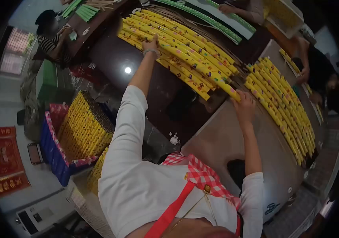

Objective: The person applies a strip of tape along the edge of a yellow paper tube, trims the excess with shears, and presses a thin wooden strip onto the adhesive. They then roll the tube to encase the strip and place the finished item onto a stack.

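Observation:
A long yellow patterned tube (pixel 201 68) stretches between my two hands, slanting down to the right. Near its far end, my left hand (pixel 150 45) is closed around it. My right hand (pixel 245 105) grips the other end, fingers wrapped around the tip. Several similar yellow tubes (pixel 185 36) lie side by side just behind it on the dark table (pixel 110 51). More yellow strips (pixel 185 77) lie in front, partly beneath the held tube. Another row of yellow tubes (pixel 282 107) rests on the right, beyond my right hand.
A blue crate (pixel 54 152) packed with yellow tubes (pixel 84 127) stands at the left. Green patterned strips (pixel 209 18) lie across the back table. A person in a striped top (pixel 50 45) sits at upper left; another person's arm (pixel 303 59) reaches in from the right.

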`<state>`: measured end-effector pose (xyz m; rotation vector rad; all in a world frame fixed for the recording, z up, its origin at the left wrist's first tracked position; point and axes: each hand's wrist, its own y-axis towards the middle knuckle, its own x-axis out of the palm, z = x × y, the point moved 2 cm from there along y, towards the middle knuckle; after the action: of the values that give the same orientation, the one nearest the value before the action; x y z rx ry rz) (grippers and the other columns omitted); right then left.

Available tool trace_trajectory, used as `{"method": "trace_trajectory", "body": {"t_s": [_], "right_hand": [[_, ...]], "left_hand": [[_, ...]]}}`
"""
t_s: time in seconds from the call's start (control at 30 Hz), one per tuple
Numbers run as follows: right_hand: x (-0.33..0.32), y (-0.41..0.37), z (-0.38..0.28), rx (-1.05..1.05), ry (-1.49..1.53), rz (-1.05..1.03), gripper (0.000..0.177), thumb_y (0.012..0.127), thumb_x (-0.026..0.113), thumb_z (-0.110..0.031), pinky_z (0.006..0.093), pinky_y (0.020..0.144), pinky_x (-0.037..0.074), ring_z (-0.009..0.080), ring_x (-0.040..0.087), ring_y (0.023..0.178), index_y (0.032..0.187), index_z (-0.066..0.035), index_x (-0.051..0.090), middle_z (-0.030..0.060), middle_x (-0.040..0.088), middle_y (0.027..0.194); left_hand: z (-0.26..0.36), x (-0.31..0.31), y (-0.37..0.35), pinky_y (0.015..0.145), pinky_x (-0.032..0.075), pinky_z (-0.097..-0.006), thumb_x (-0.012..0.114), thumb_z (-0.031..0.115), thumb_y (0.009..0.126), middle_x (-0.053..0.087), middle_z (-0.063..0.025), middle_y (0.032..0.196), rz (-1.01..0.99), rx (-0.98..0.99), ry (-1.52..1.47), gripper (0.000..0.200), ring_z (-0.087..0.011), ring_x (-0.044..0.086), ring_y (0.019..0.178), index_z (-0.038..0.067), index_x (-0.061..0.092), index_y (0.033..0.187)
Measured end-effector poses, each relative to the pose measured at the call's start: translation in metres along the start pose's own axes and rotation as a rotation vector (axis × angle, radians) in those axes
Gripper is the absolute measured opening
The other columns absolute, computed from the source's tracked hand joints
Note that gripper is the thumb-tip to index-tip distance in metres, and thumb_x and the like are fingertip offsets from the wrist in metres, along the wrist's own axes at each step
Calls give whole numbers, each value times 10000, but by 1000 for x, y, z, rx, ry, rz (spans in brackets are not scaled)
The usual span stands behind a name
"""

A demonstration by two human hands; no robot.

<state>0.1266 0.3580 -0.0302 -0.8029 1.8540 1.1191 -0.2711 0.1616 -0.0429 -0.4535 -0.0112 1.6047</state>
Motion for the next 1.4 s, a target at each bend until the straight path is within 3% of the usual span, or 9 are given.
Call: {"method": "trace_trajectory", "body": {"t_s": [0.07,0.13,0.27,0.5,0.53,0.8,1.0,1.13,1.4], "right_hand": [[3,23,0,-39,-51,21,332,764,640,-263,362,784,376,203,515,892,1041,-116,530,44,536,929],[15,47,1,-48,-19,-13,328,772,629,-269,367,783,378,206,516,894,1043,-111,530,46,539,936],[53,78,0,-53,-24,-107,341,790,604,-290,390,795,370,214,518,899,1055,-87,534,49,544,937],[64,100,2,146,136,-301,387,849,505,-374,356,756,408,244,506,925,1148,-129,526,106,482,1009],[74,98,8,187,331,-231,357,858,474,-395,450,847,321,271,467,981,1136,-179,534,98,504,1020],[89,121,-5,167,421,-275,420,799,569,-313,378,706,434,302,573,829,1083,-5,554,185,607,903],[70,88,-14,-219,-46,167,440,809,543,-404,414,704,464,306,572,794,1043,-35,585,191,591,907],[24,-10,-80,-284,309,-207,423,906,362,-369,436,718,451,303,512,858,1125,-39,510,203,442,1107],[-13,-185,-135,-754,341,-364,222,889,460,-196,337,652,456,270,521,847,967,-21,572,160,499,988]], "left_hand": [[1,16,37,958,355,-446,574,468,753,321,-197,1295,36,23,26,767,-313,351,1176,8,269,1286],[26,17,38,840,438,-438,582,501,734,268,-181,1337,-35,89,199,877,-302,428,1125,32,151,1337],[32,34,38,596,492,-374,575,351,792,583,-166,884,41,46,337,481,-221,558,590,-37,516,1069],[-49,-29,-99,733,441,-320,529,78,804,545,-95,901,93,651,-81,179,-227,539,850,19,559,970],[-79,-51,-121,719,442,-298,532,60,792,541,-94,893,175,703,-70,145,-218,543,837,25,567,928],[-369,-251,-366,761,456,-357,592,105,710,575,-149,886,413,-256,606,218,-302,558,834,34,582,915],[-477,-327,-527,631,473,-429,563,141,723,583,-232,756,782,-665,529,164,-349,581,697,-11,558,661],[-466,-361,-565,551,475,-383,499,176,816,578,-194,768,507,-1042,315,201,-285,550,602,-10,554,867],[-474,-461,-441,778,466,-367,493,297,842,485,-167,1149,690,-866,-73,420,-268,519,954,38,462,1172]]}}
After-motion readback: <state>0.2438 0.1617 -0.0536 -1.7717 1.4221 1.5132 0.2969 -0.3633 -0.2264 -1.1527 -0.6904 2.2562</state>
